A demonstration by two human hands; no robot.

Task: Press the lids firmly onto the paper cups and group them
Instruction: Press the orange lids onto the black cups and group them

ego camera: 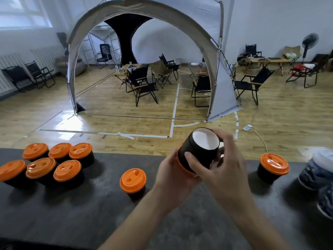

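Note:
A black paper cup (198, 152) is held up above the dark table (90, 204), tipped so its white bottom faces me and its orange lid (182, 164) points down toward my palm. My left hand (173, 175) cups the lid end from below. My right hand (219, 159) grips the cup's side, thumb across the front, fingers round the back. Several lidded black cups (52, 159) stand grouped at the left. One lidded cup (133, 182) stands alone near the middle, another lidded cup (273, 167) to the right.
Blue-and-white patterned cups (317, 170) with clear lids stand at the table's right edge. Beyond the table's far edge lie a wooden floor, a grey tent (221, 82) and folding chairs.

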